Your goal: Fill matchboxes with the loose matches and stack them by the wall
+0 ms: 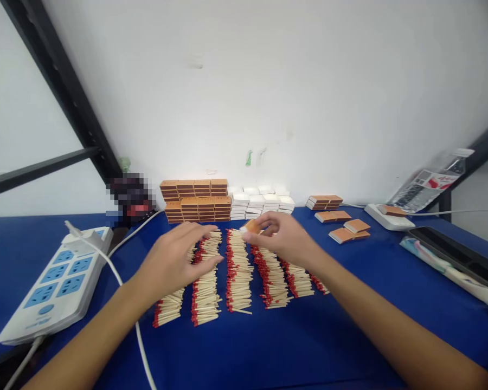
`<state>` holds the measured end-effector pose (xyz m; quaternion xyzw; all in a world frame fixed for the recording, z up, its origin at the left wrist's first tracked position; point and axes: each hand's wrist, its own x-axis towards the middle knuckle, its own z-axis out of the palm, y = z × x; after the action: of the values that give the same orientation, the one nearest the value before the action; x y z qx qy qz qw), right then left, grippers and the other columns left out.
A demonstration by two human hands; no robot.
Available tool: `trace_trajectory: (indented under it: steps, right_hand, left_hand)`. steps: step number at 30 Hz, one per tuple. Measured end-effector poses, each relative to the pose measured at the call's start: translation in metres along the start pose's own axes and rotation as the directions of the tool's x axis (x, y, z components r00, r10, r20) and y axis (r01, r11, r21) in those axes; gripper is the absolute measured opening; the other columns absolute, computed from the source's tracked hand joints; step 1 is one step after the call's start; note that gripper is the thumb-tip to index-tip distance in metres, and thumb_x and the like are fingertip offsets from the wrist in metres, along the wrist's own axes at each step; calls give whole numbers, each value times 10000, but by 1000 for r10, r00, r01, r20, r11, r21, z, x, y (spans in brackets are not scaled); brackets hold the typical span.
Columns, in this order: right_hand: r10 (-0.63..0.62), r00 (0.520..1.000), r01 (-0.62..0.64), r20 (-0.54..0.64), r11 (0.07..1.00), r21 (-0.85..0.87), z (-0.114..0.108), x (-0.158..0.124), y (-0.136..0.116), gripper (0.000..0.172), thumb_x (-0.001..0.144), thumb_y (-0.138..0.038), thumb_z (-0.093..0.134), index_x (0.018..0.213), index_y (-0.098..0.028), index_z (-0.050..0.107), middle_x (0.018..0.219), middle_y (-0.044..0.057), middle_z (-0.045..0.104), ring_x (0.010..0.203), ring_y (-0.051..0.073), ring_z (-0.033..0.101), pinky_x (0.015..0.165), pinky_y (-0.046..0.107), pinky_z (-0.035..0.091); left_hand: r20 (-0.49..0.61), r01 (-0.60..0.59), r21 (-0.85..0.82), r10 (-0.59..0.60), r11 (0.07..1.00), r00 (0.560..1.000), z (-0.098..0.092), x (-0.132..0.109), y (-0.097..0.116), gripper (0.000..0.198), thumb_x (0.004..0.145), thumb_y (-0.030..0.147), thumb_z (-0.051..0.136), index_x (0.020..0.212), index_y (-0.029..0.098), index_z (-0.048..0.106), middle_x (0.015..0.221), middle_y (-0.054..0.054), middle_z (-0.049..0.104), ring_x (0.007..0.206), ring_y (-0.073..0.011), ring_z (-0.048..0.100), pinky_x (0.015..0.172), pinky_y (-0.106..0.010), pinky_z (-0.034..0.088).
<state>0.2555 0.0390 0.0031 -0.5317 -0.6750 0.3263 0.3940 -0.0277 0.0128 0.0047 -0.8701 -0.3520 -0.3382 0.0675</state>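
Observation:
Between the fingers of my right hand [280,235] is a small matchbox [251,226], orange-brown with a white end showing. My left hand [183,254] hovers over the matches with thumb and fingers apart, holding nothing. Rows of red-headed matches [239,276] lie side by side on the blue tabletop [268,346] under both hands. Behind them, brown matchbox sleeves [199,208] are stacked against the wall, touching a stack of white trays [260,205] on their right. My left hand hides part of the left rows, and my right hand covers the tops of others.
Matchboxes [350,231] lie in small groups at the right, near a white power strip [390,219] and a plastic bottle [435,181]. A large power strip [59,279] with a white cable [140,346] sits at the left. A dark tray [459,254] is far right.

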Motion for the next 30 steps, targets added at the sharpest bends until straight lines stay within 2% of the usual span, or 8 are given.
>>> trace_trajectory:
  steps: [3,6,9,13,16,20,25,30]
  right_hand:
    - [-21,998,15,54,993,113,44,-10,-14,477,691,-541,934,939,-234,667,901,51,755,753,212,670,635,345,520]
    - [-33,998,24,45,982,190,60,-17,-14,517,678,-558,944,948,-238,640,907,40,749,802,213,675,665,341,536]
    - [-48,999,41,19,961,273,60,-22,-9,505,717,-609,909,941,-237,651,894,42,730,826,216,665,675,339,556]
    - [-20,998,-8,59,897,443,58,-28,-7,486,799,-663,827,952,-241,639,838,29,682,757,207,653,506,290,532]
    - [-18,998,-11,55,870,493,59,-32,-7,465,805,-618,846,991,-255,623,828,10,665,733,199,652,445,261,514]
    - [-37,997,-5,72,856,517,58,-34,-7,413,833,-573,840,1017,-257,647,865,20,687,754,198,664,441,253,532]
    - [-49,995,-9,88,826,564,58,-36,-7,376,839,-529,851,979,-253,637,774,-7,646,699,189,652,405,247,532]
    - [-50,995,-7,88,832,555,61,-37,-4,362,840,-500,858,1001,-240,665,754,-9,651,675,182,655,402,240,542]
  left_hand:
    - [-2,-56,5,56,998,998,12,2,16,469,949,385,743,1372,216,635,1175,-104,778,1034,-263,743,854,-401,620]
    - [-95,-76,54,81,996,992,21,0,18,337,979,278,679,1311,221,677,1090,-90,805,950,-254,765,798,-390,621]
    - [-151,-34,10,35,999,988,26,-4,11,290,984,323,709,1262,239,699,1082,-70,818,935,-243,778,814,-385,621]
    - [-136,100,-67,-109,993,985,28,-10,5,368,914,423,808,1225,260,701,1135,-42,816,993,-248,784,843,-383,621]
    - [-140,142,-89,-154,986,978,29,-12,5,384,893,418,829,1210,257,684,1124,-31,814,977,-230,785,856,-363,625]
    - [-152,136,-100,-150,986,977,29,-14,5,391,885,412,835,1209,261,674,1113,-29,810,962,-221,786,844,-347,632]
    - [-156,53,-94,-68,994,985,29,-14,4,387,924,414,802,1250,250,673,1126,-58,811,1000,-245,781,851,-367,628]
    - [-176,25,-94,-42,995,984,28,-12,5,381,920,441,805,1219,231,696,1099,-74,809,995,-244,771,862,-374,624]
